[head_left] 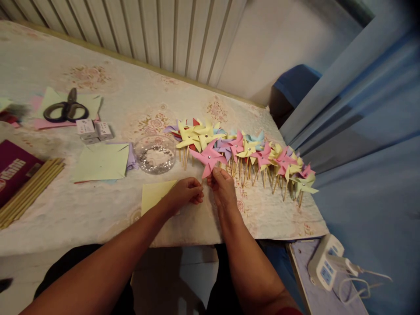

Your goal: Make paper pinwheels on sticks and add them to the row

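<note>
A pink paper pinwheel (209,158) is held at the near edge of a long row of pastel pinwheels (259,153) lying on the table. My right hand (224,186) pinches the pink pinwheel's lower part, fingers closed. My left hand (185,191) is just beside it, fingers curled in a pinch near the pinwheel's stick; what it grips is too small to make out. A yellow paper square (154,194) lies under my left wrist.
A clear bowl of shiny beads (155,154) stands left of the pinwheels. Further left are pale green paper (101,162), two small boxes (93,130), scissors (65,109) on coloured paper, wooden sticks (29,190) and a maroon box (13,168). A power strip (324,262) lies lower right.
</note>
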`<state>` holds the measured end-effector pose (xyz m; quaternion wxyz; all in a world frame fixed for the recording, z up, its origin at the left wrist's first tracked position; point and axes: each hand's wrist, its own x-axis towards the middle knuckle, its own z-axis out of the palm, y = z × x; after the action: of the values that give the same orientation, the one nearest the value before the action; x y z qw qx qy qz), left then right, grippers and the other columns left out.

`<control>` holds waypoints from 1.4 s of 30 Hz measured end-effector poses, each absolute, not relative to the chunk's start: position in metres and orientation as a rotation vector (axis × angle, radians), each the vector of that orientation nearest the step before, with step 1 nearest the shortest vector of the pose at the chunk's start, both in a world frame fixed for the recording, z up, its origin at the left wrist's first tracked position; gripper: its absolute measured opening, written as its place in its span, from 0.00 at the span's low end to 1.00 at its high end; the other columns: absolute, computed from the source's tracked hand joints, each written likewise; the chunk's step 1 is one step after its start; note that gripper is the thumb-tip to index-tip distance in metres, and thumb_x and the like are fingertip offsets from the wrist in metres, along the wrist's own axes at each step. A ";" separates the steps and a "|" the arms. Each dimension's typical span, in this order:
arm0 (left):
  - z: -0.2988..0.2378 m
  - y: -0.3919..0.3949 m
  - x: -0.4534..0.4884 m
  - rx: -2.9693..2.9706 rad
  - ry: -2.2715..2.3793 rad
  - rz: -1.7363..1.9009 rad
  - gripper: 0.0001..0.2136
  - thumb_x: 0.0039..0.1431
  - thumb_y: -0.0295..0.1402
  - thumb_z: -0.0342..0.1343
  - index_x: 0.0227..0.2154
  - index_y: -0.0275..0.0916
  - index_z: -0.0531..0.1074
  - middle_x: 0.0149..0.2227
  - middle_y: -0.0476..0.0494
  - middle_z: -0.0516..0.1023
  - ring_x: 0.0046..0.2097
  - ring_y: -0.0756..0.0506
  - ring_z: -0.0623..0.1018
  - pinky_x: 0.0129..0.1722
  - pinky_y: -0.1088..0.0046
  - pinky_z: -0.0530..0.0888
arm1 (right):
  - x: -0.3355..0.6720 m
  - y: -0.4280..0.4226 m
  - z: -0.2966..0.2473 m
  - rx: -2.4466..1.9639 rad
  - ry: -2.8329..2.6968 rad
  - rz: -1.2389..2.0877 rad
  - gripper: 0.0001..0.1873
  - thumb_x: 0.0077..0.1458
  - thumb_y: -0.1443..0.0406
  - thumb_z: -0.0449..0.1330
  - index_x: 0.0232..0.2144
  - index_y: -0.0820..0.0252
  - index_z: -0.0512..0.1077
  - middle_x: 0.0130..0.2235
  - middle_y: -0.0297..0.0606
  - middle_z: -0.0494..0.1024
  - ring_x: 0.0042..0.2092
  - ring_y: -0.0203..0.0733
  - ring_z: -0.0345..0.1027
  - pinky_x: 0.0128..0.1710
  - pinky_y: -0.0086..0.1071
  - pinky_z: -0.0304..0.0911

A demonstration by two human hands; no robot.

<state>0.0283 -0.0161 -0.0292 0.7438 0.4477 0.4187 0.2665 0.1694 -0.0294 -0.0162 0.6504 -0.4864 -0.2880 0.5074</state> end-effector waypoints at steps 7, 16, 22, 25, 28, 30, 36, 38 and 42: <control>-0.027 -0.013 0.026 0.984 0.946 0.654 0.12 0.47 0.38 0.63 0.27 0.37 0.68 0.24 0.48 0.77 0.26 0.50 0.76 0.30 0.73 0.73 | 0.163 -0.033 -0.019 -1.173 -0.678 1.235 0.15 0.43 0.55 0.69 0.26 0.59 0.74 0.25 0.31 0.74 0.24 0.31 0.61 0.25 0.28 0.56; -0.027 -0.010 0.025 1.010 0.980 0.691 0.10 0.45 0.37 0.63 0.26 0.38 0.68 0.22 0.49 0.76 0.24 0.50 0.75 0.28 0.74 0.70 | 0.158 -0.032 -0.023 -1.220 -0.735 1.293 0.10 0.40 0.60 0.68 0.25 0.59 0.75 0.20 0.28 0.72 0.21 0.32 0.62 0.24 0.29 0.55; -0.024 -0.010 0.024 0.989 0.977 0.689 0.10 0.43 0.33 0.64 0.25 0.37 0.69 0.23 0.50 0.76 0.24 0.51 0.74 0.28 0.75 0.70 | 0.157 -0.033 -0.019 -1.296 -0.781 1.272 0.08 0.38 0.63 0.67 0.23 0.60 0.75 0.19 0.27 0.70 0.21 0.30 0.58 0.23 0.27 0.53; -0.022 -0.011 0.023 0.983 0.971 0.689 0.10 0.42 0.33 0.64 0.25 0.38 0.68 0.22 0.50 0.76 0.24 0.51 0.74 0.28 0.75 0.69 | 0.156 -0.033 -0.018 -1.304 -0.780 1.290 0.08 0.38 0.63 0.67 0.23 0.60 0.74 0.18 0.28 0.70 0.21 0.31 0.58 0.23 0.28 0.53; -0.021 -0.011 0.022 0.986 0.966 0.689 0.10 0.42 0.33 0.63 0.25 0.38 0.68 0.22 0.51 0.76 0.24 0.52 0.73 0.28 0.75 0.70 | 0.156 -0.033 -0.020 -1.306 -0.787 1.292 0.08 0.38 0.63 0.68 0.23 0.60 0.74 0.18 0.28 0.70 0.21 0.32 0.59 0.23 0.28 0.52; -0.021 -0.011 0.022 0.986 0.962 0.690 0.10 0.42 0.33 0.63 0.25 0.38 0.68 0.22 0.51 0.75 0.23 0.52 0.73 0.28 0.75 0.70 | 0.156 -0.033 -0.022 -1.306 -0.784 1.292 0.08 0.38 0.62 0.68 0.23 0.59 0.75 0.18 0.28 0.70 0.21 0.31 0.59 0.23 0.28 0.53; -0.022 -0.010 0.023 0.966 0.957 0.689 0.10 0.41 0.32 0.64 0.25 0.38 0.68 0.22 0.51 0.75 0.23 0.52 0.73 0.28 0.75 0.70 | 0.157 -0.032 -0.030 -1.332 -0.831 1.259 0.08 0.39 0.62 0.68 0.24 0.59 0.75 0.19 0.28 0.72 0.22 0.32 0.60 0.24 0.28 0.54; -0.023 -0.010 0.023 0.964 0.962 0.689 0.10 0.41 0.32 0.63 0.25 0.38 0.68 0.21 0.51 0.75 0.23 0.52 0.73 0.28 0.75 0.70 | 0.157 -0.032 -0.032 -1.329 -0.850 1.253 0.08 0.40 0.62 0.67 0.24 0.59 0.76 0.20 0.28 0.72 0.22 0.32 0.60 0.23 0.27 0.54; -0.025 -0.010 0.023 0.965 0.961 0.692 0.08 0.42 0.30 0.62 0.25 0.37 0.68 0.21 0.51 0.75 0.23 0.52 0.73 0.28 0.76 0.69 | 0.158 -0.033 -0.036 -1.332 -0.858 1.255 0.08 0.41 0.61 0.68 0.25 0.60 0.76 0.21 0.30 0.74 0.23 0.33 0.62 0.24 0.27 0.56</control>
<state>0.0227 -0.0103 -0.0249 0.7222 0.4369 0.4351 0.3135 0.1582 -0.0326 -0.0359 0.5315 -0.5583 -0.3596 0.5259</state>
